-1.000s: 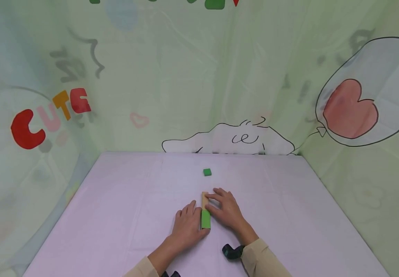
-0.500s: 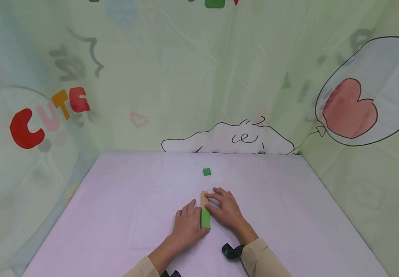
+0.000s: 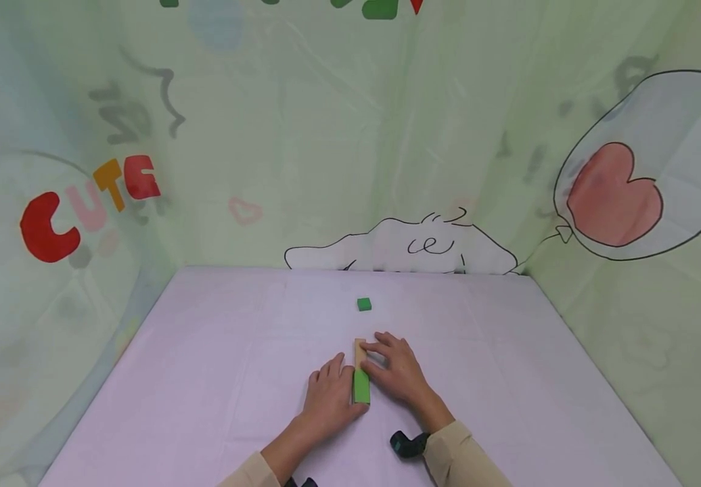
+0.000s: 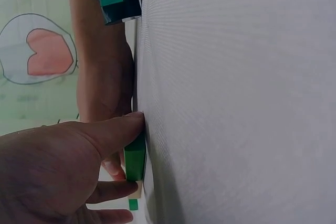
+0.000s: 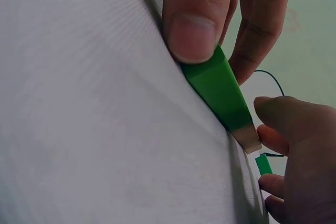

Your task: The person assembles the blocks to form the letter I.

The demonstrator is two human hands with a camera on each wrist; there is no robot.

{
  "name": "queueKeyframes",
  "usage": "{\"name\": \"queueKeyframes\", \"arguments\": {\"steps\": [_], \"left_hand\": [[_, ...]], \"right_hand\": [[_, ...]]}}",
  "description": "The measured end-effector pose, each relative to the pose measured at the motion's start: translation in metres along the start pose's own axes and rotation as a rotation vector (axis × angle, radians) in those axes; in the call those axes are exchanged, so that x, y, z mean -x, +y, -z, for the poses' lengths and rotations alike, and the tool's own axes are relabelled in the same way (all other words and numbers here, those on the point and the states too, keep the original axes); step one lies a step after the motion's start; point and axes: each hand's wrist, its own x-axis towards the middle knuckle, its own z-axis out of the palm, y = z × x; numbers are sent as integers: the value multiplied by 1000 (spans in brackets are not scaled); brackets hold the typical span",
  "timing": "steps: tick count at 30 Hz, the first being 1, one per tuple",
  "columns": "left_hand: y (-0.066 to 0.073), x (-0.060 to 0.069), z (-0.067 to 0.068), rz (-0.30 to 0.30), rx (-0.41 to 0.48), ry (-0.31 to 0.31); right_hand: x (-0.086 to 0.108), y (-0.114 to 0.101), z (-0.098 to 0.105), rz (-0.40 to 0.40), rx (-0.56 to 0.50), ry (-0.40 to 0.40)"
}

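A bright green block [image 3: 361, 387] lies end to end with a plain wooden block [image 3: 359, 353] in one line on the table. The person's left hand [image 3: 326, 392] holds the green block, its thumb across the near end and its index finger at the left side by the joint. In the left wrist view the green block [image 4: 135, 160] shows between that thumb and index finger. The right hand [image 3: 398, 368] touches the wooden block with thumb and index fingertips, a gap between them. In the right wrist view the wooden block [image 5: 247, 139] shows one bare side face.
A small green block [image 3: 364, 304] lies apart, farther back on the table [image 3: 235, 338]. Printed cloth walls [image 3: 326, 135] stand behind and at both sides. A dark wrist camera [image 3: 408, 444] sits by the right sleeve.
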Motion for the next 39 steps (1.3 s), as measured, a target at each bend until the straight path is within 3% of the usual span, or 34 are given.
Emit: {"name": "queueKeyframes", "arguments": {"steps": [17,29,39], "left_hand": [[-1,0,-1,5,14,-11],[-2,-2,-1,9,0,-24],[-12,-4,-4,-13,22,-50]], "right_hand": [[5,2,1,16,65,-80],[5,6,-3,34,116,-83],[5,4,-1,29,84,-81]]}}
